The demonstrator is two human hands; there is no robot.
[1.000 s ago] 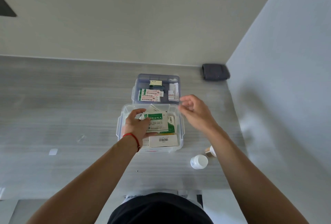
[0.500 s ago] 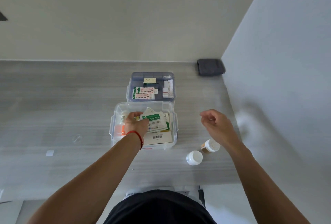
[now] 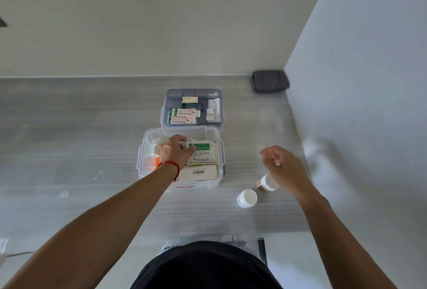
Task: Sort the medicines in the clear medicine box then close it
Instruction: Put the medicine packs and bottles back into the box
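A person's left hand [image 3: 175, 152] presses a green packet [image 3: 201, 154] inside the clear box [image 3: 141, 157], while the right hand [image 3: 282, 166], loosely curled and empty, hovers just above two upright bottles [image 3: 268, 182] beside the box, nearer that hand.

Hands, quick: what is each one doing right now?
Left hand: inside the clear medicine box, fingers on the green-and-white packet; grip cannot be told.
Right hand: open, loosely curled, holding nothing.
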